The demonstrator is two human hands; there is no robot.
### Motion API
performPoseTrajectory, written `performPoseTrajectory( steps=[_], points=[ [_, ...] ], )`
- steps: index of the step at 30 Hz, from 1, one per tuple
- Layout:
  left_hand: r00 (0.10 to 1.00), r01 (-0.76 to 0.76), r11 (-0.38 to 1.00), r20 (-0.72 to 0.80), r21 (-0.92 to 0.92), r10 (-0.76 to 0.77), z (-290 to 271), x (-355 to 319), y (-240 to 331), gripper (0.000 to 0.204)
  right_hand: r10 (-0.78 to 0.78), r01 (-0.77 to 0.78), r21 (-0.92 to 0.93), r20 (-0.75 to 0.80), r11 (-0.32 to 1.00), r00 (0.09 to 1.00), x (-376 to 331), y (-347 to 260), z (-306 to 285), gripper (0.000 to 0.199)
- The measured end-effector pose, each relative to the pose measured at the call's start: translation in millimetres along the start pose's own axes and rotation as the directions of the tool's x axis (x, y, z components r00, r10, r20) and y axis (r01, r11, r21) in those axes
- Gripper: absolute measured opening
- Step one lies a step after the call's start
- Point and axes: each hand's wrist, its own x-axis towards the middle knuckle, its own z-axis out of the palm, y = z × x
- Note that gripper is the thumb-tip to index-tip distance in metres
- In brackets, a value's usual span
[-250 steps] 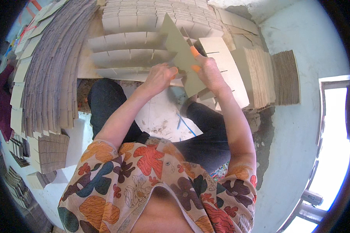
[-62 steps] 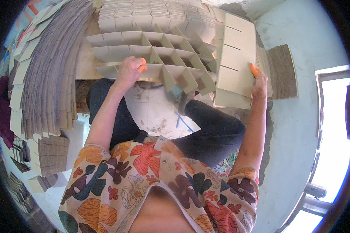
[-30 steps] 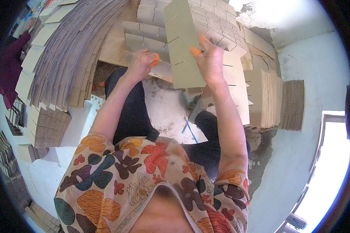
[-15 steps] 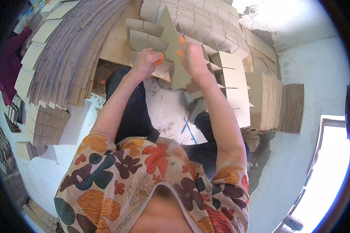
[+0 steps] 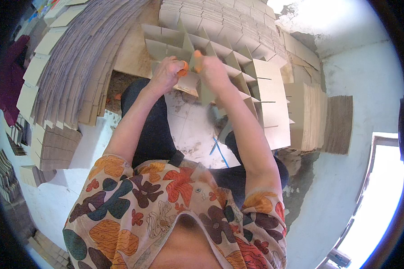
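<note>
A grid of slotted cardboard dividers [image 5: 231, 58] stands in front of me, its grey-brown strips crossing to form open cells. My left hand [image 5: 165, 76] is closed at the grid's near left side, its fingers curled on a cardboard strip [image 5: 187, 84]. Orange covers [image 5: 182, 68] wrap its fingertips. My right hand [image 5: 214, 75] is over the grid beside a slanting cross strip [image 5: 186, 41]. Orange covers show on its fingers too, but motion smears them, so their grip is unclear. At the grid's right end a wide slotted panel [image 5: 274, 103] faces me.
Tall rows of flat cardboard strips [image 5: 83, 58] rise on the left. More stacks [image 5: 307, 116] stand to the right near the wall [image 5: 359, 89], and others lie behind the grid. Blue strap scraps [image 5: 219, 152] lie on the white floor [image 5: 191, 123] between my legs.
The cross strip, which stood tall between my hands, now sits lower among the grid's cells. My right hand has moved left and slightly down; my left hand has barely moved.
</note>
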Motion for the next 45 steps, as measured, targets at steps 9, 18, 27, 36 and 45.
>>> performPoseTrajectory(
  steps=[9,18,27,36,45],
  points=[
    [1.0,-0.01,0.999,-0.008,0.053,0.011,-2.0,1.4,2.8,0.012,0.07,-0.108,-0.103,-0.324,0.989,0.943,-33.1,28.2,-38.1,0.029],
    [0.995,0.096,0.995,0.023,0.026,-0.097,0.8,-1.0,0.1,0.014,0.737,-0.746,-0.041,-0.13,0.665,0.663,-200.6,179.1,-102.1,0.088],
    [0.995,0.098,0.993,0.029,0.059,-0.1,-3.1,1.3,4.1,0.014,0.844,-0.716,0.567,0.066,0.407,0.532,-238.1,197.2,-111.1,0.048],
    [0.995,0.087,0.994,0.04,0.066,-0.089,-0.8,1.3,-1.4,0.016,0.91,-0.599,0.772,0.068,0.211,0.409,-236.4,182.2,-137.5,0.033],
    [0.993,0.073,0.986,-0.107,0.151,-0.057,-32.0,1.2,19.3,0.035,0.8,-0.512,0.615,-0.474,0.6,0.369,-223.6,174.4,-192.2,0.037]
  ],
)
